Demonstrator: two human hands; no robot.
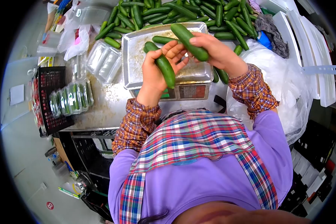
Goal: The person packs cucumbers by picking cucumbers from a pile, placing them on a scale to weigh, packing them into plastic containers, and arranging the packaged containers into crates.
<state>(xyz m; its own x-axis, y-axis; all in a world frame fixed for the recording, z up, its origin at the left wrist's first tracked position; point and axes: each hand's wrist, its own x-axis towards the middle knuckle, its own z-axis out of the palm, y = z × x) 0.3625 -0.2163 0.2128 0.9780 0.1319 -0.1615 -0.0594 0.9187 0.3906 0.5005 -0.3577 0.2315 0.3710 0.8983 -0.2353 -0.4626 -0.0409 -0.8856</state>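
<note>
My left hand [156,69] grips a cucumber [162,68] with the thumb across it, its other fingers spread toward the right hand. Another cucumber [186,39] is held in my right hand [216,50], slanting down to the right. Both hands are above the metal tray of a weighing scale [132,67]. A third cucumber [162,39] lies on that tray, partly hidden behind the hands. Behind the scale spreads a big heap of cucumbers [168,13].
Left of the scale lies a clear plastic container [104,61]. Packed cucumbers in clear packs [72,98] sit by a black crate [50,82]. A large clear plastic bag [272,86] bulges on the right, near white boxes [306,44] and a dark grey cloth [274,35].
</note>
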